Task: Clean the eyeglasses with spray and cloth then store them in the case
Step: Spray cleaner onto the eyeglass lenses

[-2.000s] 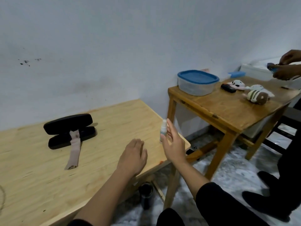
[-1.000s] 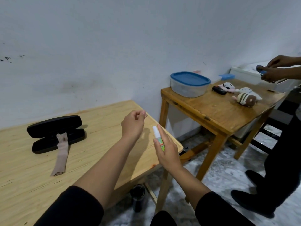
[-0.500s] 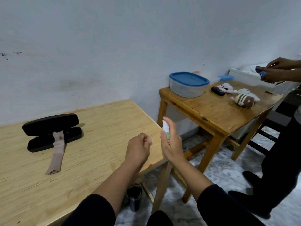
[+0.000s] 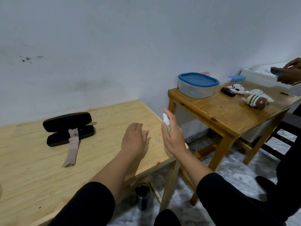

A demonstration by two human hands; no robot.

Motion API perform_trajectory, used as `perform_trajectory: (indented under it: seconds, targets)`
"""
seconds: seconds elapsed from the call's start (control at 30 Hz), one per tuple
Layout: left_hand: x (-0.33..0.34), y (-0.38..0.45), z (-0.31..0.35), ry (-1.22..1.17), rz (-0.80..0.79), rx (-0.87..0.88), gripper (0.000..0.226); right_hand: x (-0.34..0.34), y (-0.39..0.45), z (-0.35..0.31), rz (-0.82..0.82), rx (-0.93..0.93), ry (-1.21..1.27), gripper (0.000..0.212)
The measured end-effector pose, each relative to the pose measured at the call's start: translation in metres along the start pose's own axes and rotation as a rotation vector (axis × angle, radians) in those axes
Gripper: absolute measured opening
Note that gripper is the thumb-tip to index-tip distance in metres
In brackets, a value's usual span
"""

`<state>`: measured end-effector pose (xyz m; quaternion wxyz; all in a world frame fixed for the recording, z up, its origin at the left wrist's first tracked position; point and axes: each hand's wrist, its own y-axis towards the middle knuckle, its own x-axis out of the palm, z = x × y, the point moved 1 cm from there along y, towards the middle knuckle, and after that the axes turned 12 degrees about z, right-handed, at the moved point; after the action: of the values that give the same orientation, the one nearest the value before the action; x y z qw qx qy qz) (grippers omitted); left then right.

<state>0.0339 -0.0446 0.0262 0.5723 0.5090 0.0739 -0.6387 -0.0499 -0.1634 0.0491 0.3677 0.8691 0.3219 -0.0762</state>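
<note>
On the light wooden table [image 4: 40,173] a black eyeglass case [image 4: 67,122] lies open at the back left. A beige cloth [image 4: 72,149] hangs out of it onto the tabletop. No eyeglasses show. My right hand [image 4: 173,136] holds a small white spray bottle [image 4: 166,122] upright over the table's right edge, thumb against it and forefinger raised behind the nozzle. My left hand [image 4: 134,139] rests on the table just left of it, fingers loose and holding nothing. A small clear cap [image 4: 157,139] lies between the two hands.
A darker wooden table [image 4: 228,115] to the right carries a blue-lidded tub [image 4: 197,84], plush toys [image 4: 254,101] and a black item [image 4: 228,92]. Another person's hands [image 4: 288,72] work at the far right. A dark flask [image 4: 143,196] stands on the floor under my table.
My left hand rose with pinched fingers beside the bottle, then came down and now rests loose on the table. My right hand lifted the bottle and keeps it upright.
</note>
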Motion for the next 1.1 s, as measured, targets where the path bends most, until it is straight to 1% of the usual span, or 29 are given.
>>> perform_trajectory:
  seconds: [0.1, 0.17, 0.2, 0.3, 0.43, 0.67, 0.87, 1.0, 1.1]
  targets:
    - [-0.02, 0.01, -0.015, 0.085, 0.063, 0.081, 0.047, 0.009, 0.006, -0.013, 0.014, -0.05, -0.006, 0.043]
    - [-0.035, 0.015, -0.028, 0.143, 0.057, 0.087, 0.054, 0.018, 0.009, -0.023, 0.03, -0.093, -0.003, 0.042]
    - [-0.045, 0.016, -0.032, 0.173, 0.057, 0.078, 0.055, 0.022, 0.01, -0.03, 0.028, -0.105, 0.001, 0.042]
    - [-0.077, 0.019, -0.049, 0.267, 0.109, 0.063, 0.044, 0.038, 0.011, -0.052, 0.002, -0.146, 0.048, 0.043]
    - [-0.125, 0.015, -0.08, 0.399, 0.169, 0.024, 0.044, 0.068, 0.007, -0.085, -0.039, -0.203, 0.106, 0.042]
    - [-0.216, -0.02, -0.154, 0.472, 0.293, -0.128, 0.041, 0.131, -0.02, -0.154, -0.155, -0.251, 0.231, 0.042]
    - [-0.29, -0.07, -0.209, 0.542, 0.361, -0.311, 0.044, 0.186, -0.054, -0.206, -0.265, -0.289, 0.341, 0.042]
    - [-0.327, -0.107, -0.239, 0.528, 0.347, -0.438, 0.04, 0.219, -0.079, -0.229, -0.335, -0.32, 0.387, 0.041]
    - [-0.347, -0.134, -0.268, 0.494, 0.252, -0.506, 0.035, 0.237, -0.096, -0.244, -0.378, -0.35, 0.405, 0.042]
